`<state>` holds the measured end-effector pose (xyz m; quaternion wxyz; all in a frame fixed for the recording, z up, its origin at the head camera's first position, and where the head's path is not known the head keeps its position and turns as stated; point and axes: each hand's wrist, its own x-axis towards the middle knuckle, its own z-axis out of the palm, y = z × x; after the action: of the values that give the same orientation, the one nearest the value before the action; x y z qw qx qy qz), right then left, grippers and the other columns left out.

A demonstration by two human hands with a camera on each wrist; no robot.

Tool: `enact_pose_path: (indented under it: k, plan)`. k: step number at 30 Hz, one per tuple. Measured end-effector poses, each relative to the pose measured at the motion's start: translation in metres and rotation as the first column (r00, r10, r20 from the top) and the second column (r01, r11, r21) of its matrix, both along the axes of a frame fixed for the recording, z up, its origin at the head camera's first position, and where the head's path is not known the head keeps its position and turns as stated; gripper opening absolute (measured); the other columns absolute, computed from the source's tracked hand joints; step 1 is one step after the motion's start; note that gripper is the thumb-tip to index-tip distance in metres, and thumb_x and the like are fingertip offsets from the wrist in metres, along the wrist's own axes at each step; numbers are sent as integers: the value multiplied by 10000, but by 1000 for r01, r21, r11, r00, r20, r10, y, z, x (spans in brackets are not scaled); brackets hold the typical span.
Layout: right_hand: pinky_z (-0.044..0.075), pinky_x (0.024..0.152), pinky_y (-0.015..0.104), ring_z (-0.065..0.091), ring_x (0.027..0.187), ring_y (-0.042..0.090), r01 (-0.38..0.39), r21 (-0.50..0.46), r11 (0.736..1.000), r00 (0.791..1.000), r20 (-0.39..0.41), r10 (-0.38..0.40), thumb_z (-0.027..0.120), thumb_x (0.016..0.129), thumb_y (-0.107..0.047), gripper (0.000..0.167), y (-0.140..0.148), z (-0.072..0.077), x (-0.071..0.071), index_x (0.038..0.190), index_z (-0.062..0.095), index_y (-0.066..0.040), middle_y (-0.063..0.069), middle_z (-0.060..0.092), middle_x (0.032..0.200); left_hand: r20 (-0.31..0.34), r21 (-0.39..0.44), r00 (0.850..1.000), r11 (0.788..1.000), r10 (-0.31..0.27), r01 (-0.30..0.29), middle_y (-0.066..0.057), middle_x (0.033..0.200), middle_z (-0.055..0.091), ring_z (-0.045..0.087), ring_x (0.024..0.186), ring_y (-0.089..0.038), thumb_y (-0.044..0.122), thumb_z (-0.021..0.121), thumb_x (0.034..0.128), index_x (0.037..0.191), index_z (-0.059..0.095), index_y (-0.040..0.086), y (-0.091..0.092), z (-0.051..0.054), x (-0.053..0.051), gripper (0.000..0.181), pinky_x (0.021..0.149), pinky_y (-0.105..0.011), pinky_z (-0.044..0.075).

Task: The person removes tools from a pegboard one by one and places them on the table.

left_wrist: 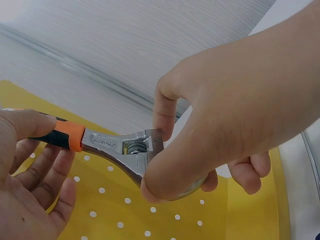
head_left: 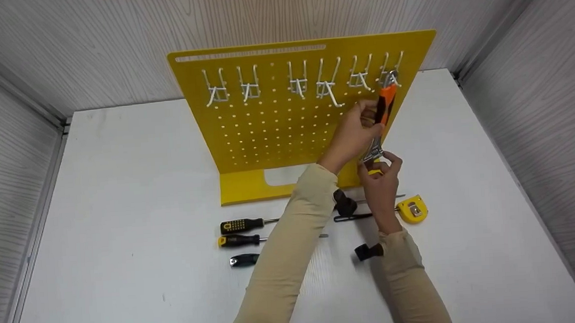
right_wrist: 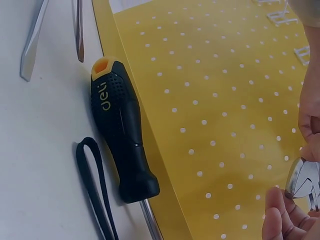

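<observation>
In front of the right end of the yellow pegboard point(head_left: 285, 126), an adjustable wrench point(head_left: 387, 103) with an orange and black handle is held tilted, head down. Its handle end overlaps the rightmost white hook point(head_left: 386, 65); whether the two touch, I cannot tell. My left hand point(head_left: 358, 129) grips the handle, thumb point(left_wrist: 30, 122) laid along it in the left wrist view. Lower down, my right hand point(head_left: 381, 178) pinches the wrench's metal head point(left_wrist: 135, 146) between thumb and fingers. Only part of the head point(right_wrist: 302, 180) shows in the right wrist view.
Several more white hooks point(head_left: 248, 84) line the pegboard's top. On the white table point(head_left: 135, 205) lie screwdrivers point(head_left: 241, 226), one with a black deli handle point(right_wrist: 117, 130), a dark loop strap point(right_wrist: 95, 185) and a yellow tape measure point(head_left: 412, 210). My sleeves hide parts of some tools.
</observation>
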<state>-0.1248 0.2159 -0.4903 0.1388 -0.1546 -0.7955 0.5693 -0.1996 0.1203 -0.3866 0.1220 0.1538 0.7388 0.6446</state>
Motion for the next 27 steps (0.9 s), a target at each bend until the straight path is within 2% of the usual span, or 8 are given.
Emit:
enact_pose_path:
  k: [7, 10, 17, 23, 27]
  plan:
    - [443, 633, 192, 532, 717, 138, 5, -4, 1000, 1000, -16, -5, 669, 885, -349, 601, 0, 1, 2, 1329, 337, -120, 48, 613, 862, -27, -7, 1000, 1000, 5, -6, -74, 1180, 595, 578, 1050, -152, 66, 609, 930, 1289, 501, 118, -1, -1, 2, 378, 924, -207, 471]
    - [439, 665, 184, 526, 766, 142, 10, -2, 1000, 1000, -28, -10, 678, 884, -331, 589, 0, 1, 3, 1324, 354, -111, 51, 617, 866, -37, -27, 999, 1000, 16, -17, -61, 1166, 605, 583, 1038, -142, 75, 609, 932, 1274, 511, 129, -1, -1, 3, 361, 908, -197, 474]
    - [406, 682, 179, 492, 771, 108, 33, 2, 999, 999, -35, -33, 693, 881, -249, 582, 0, 4, 6, 1335, 373, -74, 21, 613, 858, -66, -72, 998, 997, 21, -26, -46, 1142, 629, 592, 1018, -128, 92, 605, 935, 1288, 520, 126, -2, 0, 5, 364, 880, -186, 476]
    - [404, 664, 152, 480, 752, 100, 52, 15, 999, 996, -71, -51, 683, 880, -145, 534, -9, 24, 16, 1303, 385, -9, 21, 595, 826, -74, -108, 997, 994, 22, -29, -30, 1147, 632, 590, 1029, -119, 104, 610, 932, 1286, 519, 141, -2, 2, 8, 368, 894, -183, 471]
    - [402, 656, 139, 477, 750, 99, 53, 27, 998, 993, -105, -50, 689, 877, -130, 523, -12, 30, 19, 1286, 391, 0, 52, 602, 838, -86, -133, 996, 991, 19, -30, -18, 1152, 632, 592, 1035, -112, 114, 616, 932, 1286, 515, 157, -2, 3, 9, 371, 889, -177, 475]
